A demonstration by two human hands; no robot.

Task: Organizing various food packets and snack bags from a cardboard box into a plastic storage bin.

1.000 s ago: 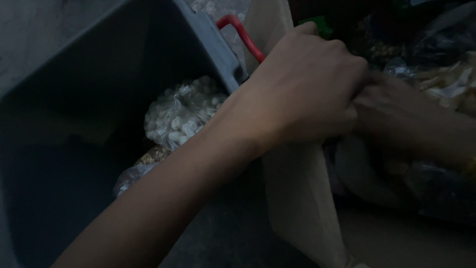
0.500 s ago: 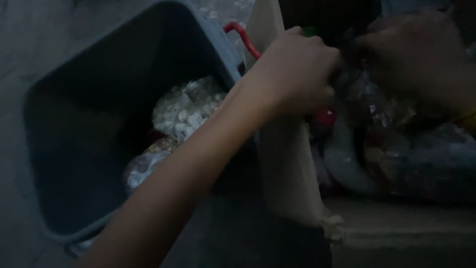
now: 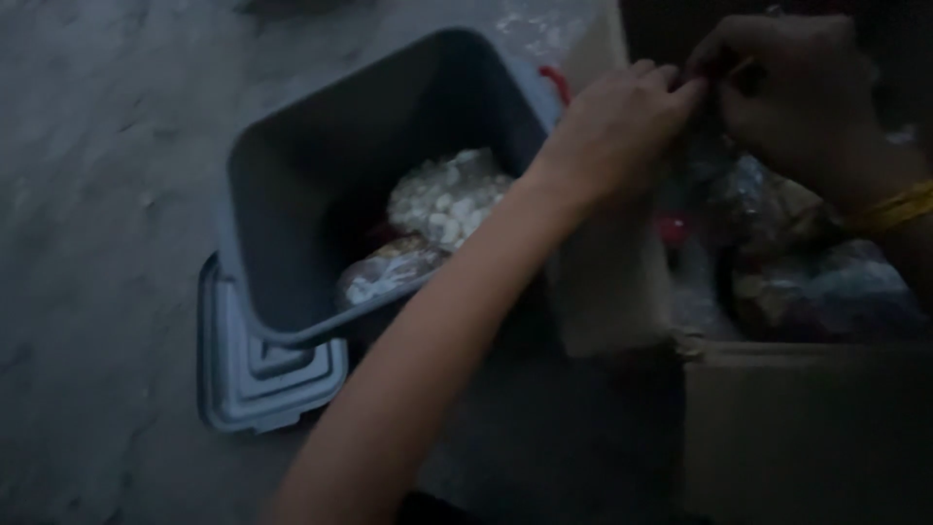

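My left hand (image 3: pixel 622 122) and my right hand (image 3: pixel 792 83) meet above an open cardboard box (image 3: pixel 797 418), fingertips pinched together on the top of a clear plastic bag (image 3: pixel 748 199) that hangs into the box. The light is dim and what the bag holds is unclear. My right wrist wears a yellow bangle (image 3: pixel 894 206). Left of the box stands a grey plastic bin (image 3: pixel 292 194) with a red handle (image 3: pixel 556 83). Inside it lie a clear bag of pale lumps (image 3: pixel 447 194) and another bag of brownish pieces (image 3: pixel 389 272).
The bin's grey lid (image 3: pixel 243 379) lies on the grey concrete floor (image 3: pixel 97 243) under the bin's near corner. More clear bags of food (image 3: pixel 836 292) fill the box. A cardboard flap (image 3: pixel 607 282) stands between bin and box.
The view has pulled back and shifted right, so the whole bin and its lid show. Both hands have risen from inside the box and now pinch the bag's top.
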